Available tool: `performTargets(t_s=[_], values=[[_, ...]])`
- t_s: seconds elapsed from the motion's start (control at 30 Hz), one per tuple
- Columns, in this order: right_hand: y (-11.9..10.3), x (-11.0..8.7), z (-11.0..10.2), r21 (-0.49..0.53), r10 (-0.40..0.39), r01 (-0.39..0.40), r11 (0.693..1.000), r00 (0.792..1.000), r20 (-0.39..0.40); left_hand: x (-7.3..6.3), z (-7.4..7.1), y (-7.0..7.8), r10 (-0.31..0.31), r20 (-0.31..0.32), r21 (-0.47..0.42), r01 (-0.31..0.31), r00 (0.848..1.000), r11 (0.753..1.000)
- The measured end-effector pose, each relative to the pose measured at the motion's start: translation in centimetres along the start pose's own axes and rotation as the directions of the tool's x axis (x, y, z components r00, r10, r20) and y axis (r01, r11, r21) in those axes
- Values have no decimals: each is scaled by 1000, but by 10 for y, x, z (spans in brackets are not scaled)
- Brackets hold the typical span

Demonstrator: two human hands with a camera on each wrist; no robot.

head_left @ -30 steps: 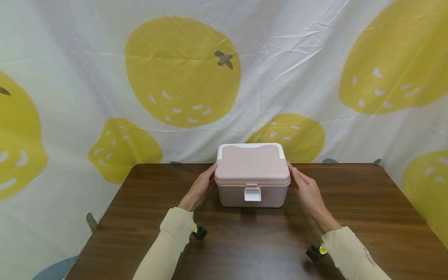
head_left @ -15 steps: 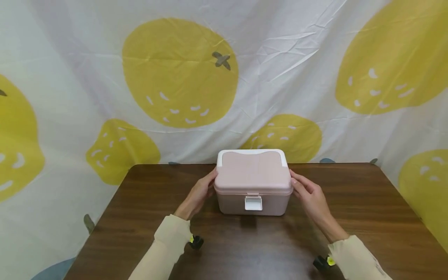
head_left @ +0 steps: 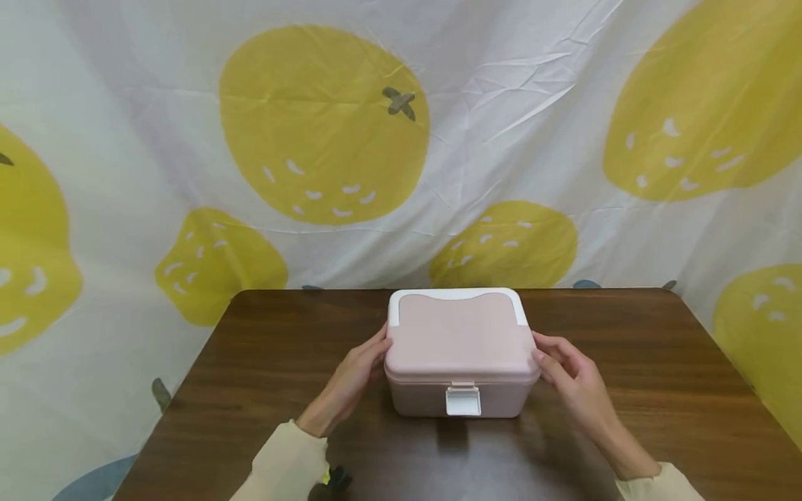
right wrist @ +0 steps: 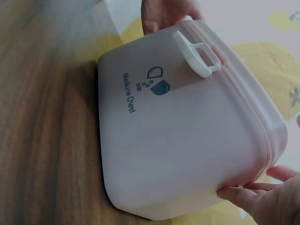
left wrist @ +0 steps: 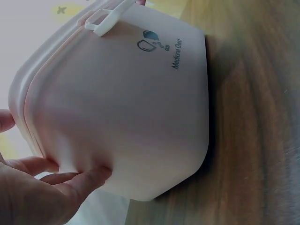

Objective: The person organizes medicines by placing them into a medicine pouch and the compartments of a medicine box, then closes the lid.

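A pale pink medicine box (head_left: 464, 348) with a white-edged lid sits on the brown table, its lid down. The white latch (head_left: 463, 401) on its front sticks outward. My left hand (head_left: 351, 379) grips the box's left side, the thumb up at the lid and the fingertips on the wall under the rim. On the opposite side, my right hand (head_left: 579, 390) holds it the same way. "Medicine Chest" lettering (right wrist: 128, 93) and a capsule drawing (left wrist: 149, 42) show on the front wall in the wrist views. The inside of the box is hidden.
The dark wood table (head_left: 282, 348) has its far edge just behind the box. A white cloth (head_left: 351, 257) printed with large yellow fruit hangs behind it. A small black device (head_left: 332, 483) is at my left wrist.
The box has slid from the table's far edge toward me, with both hands moving along on its sides. The latch stays sticking out and the lid stays down.
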State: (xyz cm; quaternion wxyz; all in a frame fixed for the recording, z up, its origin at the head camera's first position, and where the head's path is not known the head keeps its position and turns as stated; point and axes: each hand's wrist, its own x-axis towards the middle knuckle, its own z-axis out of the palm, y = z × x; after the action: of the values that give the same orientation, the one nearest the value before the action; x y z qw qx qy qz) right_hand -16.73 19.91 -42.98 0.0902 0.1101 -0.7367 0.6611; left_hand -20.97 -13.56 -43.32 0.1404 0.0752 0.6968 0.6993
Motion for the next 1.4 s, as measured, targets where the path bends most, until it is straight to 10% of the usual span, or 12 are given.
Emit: performTargets(t_s=[0.2, 0.47, 0.57, 0.77, 0.97, 1.07, 1.4], values=[[-3, -16, 1, -6, -33, 33, 999, 999, 16, -12, -1, -2, 23, 14, 32, -23, 1000, 999], [-5, -23, 10, -283, -182, 164, 945, 982, -40, -15, 0, -6, 37, 20, 69, -38, 999, 997], [-8, -20, 15, -435, -393, 354, 828, 920, 2, -14, 1, -7, 42, 18, 73, -43, 999, 996], [-7, -13, 35, -569, -722, 712, 411, 635, 273, -15, 2, -6, 31, -4, 75, -30, 1000, 997], [5, -14, 45, -693, -714, 688, 216, 596, 368, -15, 1, -6, 22, -5, 79, -22, 1000, 997], [9, -14, 47, -711, -722, 678, 187, 585, 369, -15, 1, -7, 14, -10, 84, -13, 1000, 996], [5, -11, 53, -665, -802, 713, 222, 521, 292, -17, 1, -8, 38, -12, 73, -37, 999, 997]])
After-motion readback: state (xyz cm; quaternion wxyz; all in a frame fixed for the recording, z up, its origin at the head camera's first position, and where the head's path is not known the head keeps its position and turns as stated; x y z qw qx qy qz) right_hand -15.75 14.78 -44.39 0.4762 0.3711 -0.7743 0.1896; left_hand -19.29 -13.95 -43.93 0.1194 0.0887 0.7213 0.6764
